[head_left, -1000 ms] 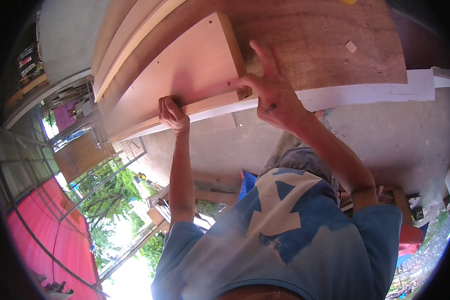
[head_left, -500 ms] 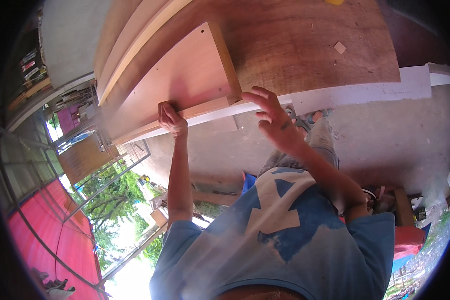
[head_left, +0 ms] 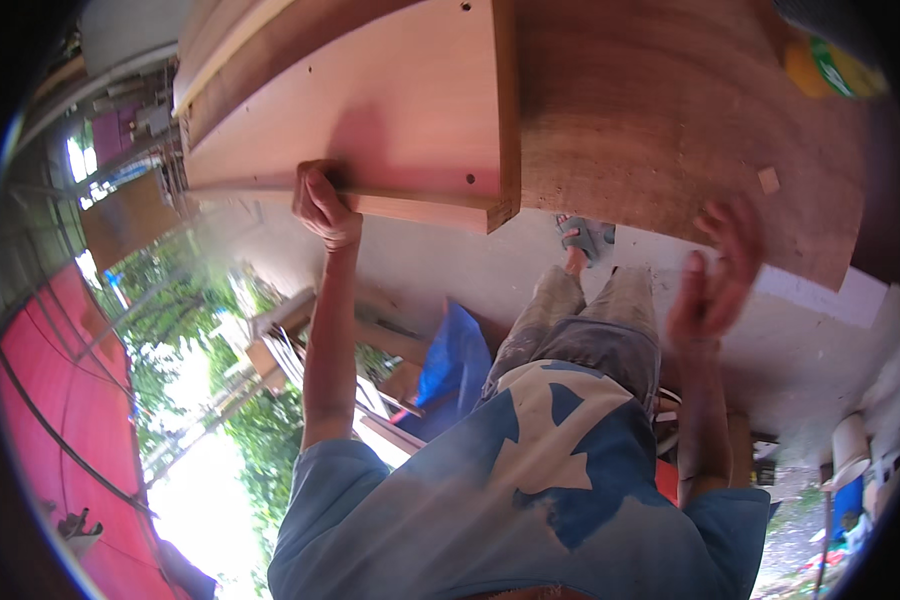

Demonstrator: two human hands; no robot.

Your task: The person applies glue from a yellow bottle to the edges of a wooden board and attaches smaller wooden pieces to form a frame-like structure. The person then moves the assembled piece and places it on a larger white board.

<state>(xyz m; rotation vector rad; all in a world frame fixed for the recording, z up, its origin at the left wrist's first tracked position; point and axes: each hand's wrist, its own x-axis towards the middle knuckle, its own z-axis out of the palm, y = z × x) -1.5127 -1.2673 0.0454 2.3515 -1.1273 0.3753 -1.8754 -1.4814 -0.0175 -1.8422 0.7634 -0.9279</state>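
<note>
A shallow wooden panel (head_left: 410, 115) with raised edge strips and several small dark holes lies at the upper left, over a brown plywood sheet (head_left: 610, 120). My left hand (head_left: 325, 205) is closed around the near edge strip of this panel, with the fingers curled over its top. Off to the right, my right hand (head_left: 720, 270) is in the air near the front edge of the plywood. Its fingers are apart and slightly blurred, and it holds nothing.
A small square wood chip (head_left: 768, 180) lies on the plywood. Behind it, at the upper right, is a yellow bottle (head_left: 830, 68) with a green label. A long wooden strip (head_left: 235, 45) runs beyond the panel. A blue sheet (head_left: 455, 350) hangs below, beside stacked lumber.
My right hand has left the panel's near right corner and moved to the right. My left hand still grips the edge strip. The panel appears larger, and more of the yellow bottle shows.
</note>
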